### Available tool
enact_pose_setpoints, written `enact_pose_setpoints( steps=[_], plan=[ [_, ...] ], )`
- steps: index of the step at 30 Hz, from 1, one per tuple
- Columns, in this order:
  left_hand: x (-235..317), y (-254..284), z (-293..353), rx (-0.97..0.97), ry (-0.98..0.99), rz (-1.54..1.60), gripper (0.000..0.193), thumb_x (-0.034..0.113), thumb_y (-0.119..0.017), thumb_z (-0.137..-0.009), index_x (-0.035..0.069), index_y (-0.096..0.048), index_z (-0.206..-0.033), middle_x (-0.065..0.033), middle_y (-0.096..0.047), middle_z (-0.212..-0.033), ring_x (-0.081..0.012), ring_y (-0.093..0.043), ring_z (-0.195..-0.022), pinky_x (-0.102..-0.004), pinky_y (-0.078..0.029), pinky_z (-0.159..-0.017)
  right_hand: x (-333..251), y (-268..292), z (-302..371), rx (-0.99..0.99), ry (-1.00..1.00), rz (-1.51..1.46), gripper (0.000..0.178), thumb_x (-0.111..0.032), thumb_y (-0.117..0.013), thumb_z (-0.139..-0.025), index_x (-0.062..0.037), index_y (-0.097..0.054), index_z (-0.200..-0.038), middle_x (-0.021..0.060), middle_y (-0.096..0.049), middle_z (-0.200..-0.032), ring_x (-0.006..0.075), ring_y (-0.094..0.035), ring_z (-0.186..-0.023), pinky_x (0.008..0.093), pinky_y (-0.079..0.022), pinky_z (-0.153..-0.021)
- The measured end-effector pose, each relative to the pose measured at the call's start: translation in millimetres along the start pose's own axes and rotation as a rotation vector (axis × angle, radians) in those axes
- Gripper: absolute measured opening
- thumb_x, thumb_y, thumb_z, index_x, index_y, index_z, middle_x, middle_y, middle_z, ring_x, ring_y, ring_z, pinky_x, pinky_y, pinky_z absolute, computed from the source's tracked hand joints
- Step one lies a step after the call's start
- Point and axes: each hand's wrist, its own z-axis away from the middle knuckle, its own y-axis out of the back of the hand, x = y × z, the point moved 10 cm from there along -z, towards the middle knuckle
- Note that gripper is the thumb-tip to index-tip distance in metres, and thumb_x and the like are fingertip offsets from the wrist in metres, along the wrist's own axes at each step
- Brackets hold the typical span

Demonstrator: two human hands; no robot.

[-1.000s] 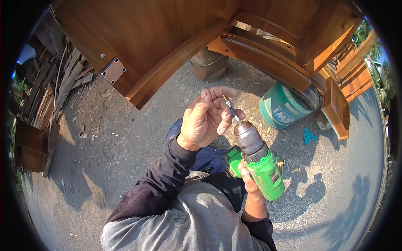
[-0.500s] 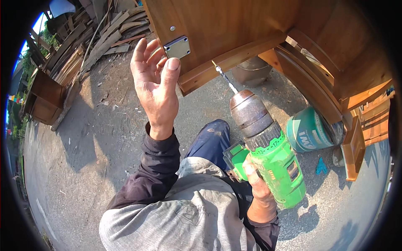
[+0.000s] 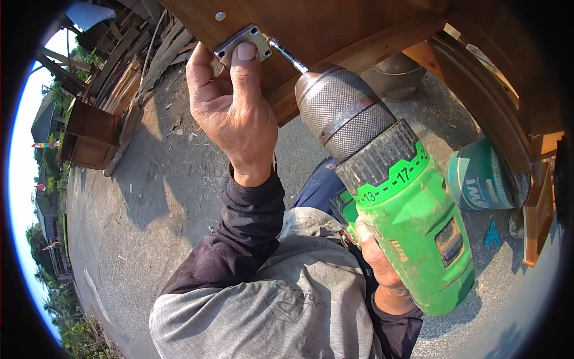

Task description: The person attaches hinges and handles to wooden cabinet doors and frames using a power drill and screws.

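My left hand (image 3: 236,116) presses its thumb on a small rectangular metal plate (image 3: 228,49) with holes at its corners, against the underside of a varnished brown wooden piece (image 3: 347,30). Its other fingers curl behind the plate's edge. My right hand (image 3: 385,266) grips the handle of a green cordless drill (image 3: 418,227), which points up toward the plate. From the drill's chuck (image 3: 341,105) a slim driver bit (image 3: 292,57) reaches out. The bit's tip is at the plate's right corner; whether it touches there I cannot tell.
A teal bucket (image 3: 478,179) stands on the concrete at right, beside curved wooden parts (image 3: 478,102) of the furniture. A small blue scrap (image 3: 491,233) lies near it. Piled planks (image 3: 125,66) and a brown wooden cabinet (image 3: 89,134) are at far left.
The drill has risen up and leftward, bringing its bit from below the wooden edge to the plate. My left thumb has moved from beside the plate onto its face.
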Motion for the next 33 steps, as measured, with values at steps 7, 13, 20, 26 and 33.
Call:
enact_pose_setpoints(
  steps=[7, 13, 20, 26, 33],
  plan=[
    [-4.5, -1.4, 0.0, -0.014, -0.014, 0.015, 0.038, 0.014, -0.068, -0.095, -0.004, -0.053, -0.125, -0.0106, -0.068, -0.109, -0.0148, -0.066, -0.100, -0.0277, -0.052, -0.088, 1.2, -4.8, -11.8, -0.125, 0.073, 0.117, 0.044, -0.014, -0.083, -0.077, -0.0281, -0.062, -0.112, 0.0021, -0.069, -0.112, 0.0306, -0.068, -0.103, 0.0480, -0.055, -0.089],
    [-2.7, -3.2, -0.7, -0.019, -0.006, 0.011, 0.036, 0.013, -0.066, -0.096, -0.003, -0.053, -0.125, -0.0101, -0.067, -0.108, -0.0153, -0.066, -0.099, -0.0277, -0.053, -0.086, 14.4, -5.9, -12.2, -0.137, -0.108, -0.101, 0.044, -0.010, -0.082, -0.076, -0.0280, -0.063, -0.111, 0.0019, -0.069, -0.112, 0.0300, -0.068, -0.102, 0.0486, -0.054, -0.091],
    [-2.2, -2.4, -0.7, -0.006, 0.001, 0.031, 0.034, 0.009, -0.066, -0.096, -0.004, -0.052, -0.125, -0.0105, -0.067, -0.107, -0.0142, -0.065, -0.097, -0.0277, -0.053, -0.087, 10.8, -11.8, -14.5, -0.120, -0.011, -0.044, 0.044, -0.012, -0.084, -0.075, -0.0280, -0.063, -0.111, 0.0019, -0.070, -0.112, 0.0310, -0.068, -0.103, 0.0502, -0.054, -0.091],
    [-1.5, -3.6, 1.6, -0.020, 0.011, 0.026, 0.034, 0.007, -0.064, -0.096, -0.005, -0.051, -0.125, -0.0103, -0.067, -0.108, -0.0134, -0.064, -0.098, -0.0275, -0.052, -0.088, 14.5, -2.9, -38.5, 0.075, -0.131, -0.098, 0.048, -0.010, -0.086, -0.072, -0.0292, -0.061, -0.109, 0.0004, -0.070, -0.111, 0.0308, -0.069, -0.102, 0.0489, -0.054, -0.090],
    [-2.6, -2.3, 0.3, -0.019, 0.028, 0.041, 0.036, 0.007, -0.065, -0.096, -0.005, -0.050, -0.126, -0.0102, -0.065, -0.112, -0.0122, -0.063, -0.097, -0.0260, -0.051, -0.087, 8.6, -4.4, -34.7, 0.039, 0.093, 0.071, 0.052, -0.009, -0.087, -0.070, -0.0312, -0.062, -0.110, -0.0003, -0.070, -0.110, 0.0305, -0.069, -0.101, 0.0484, -0.055, -0.089]
  ],
)
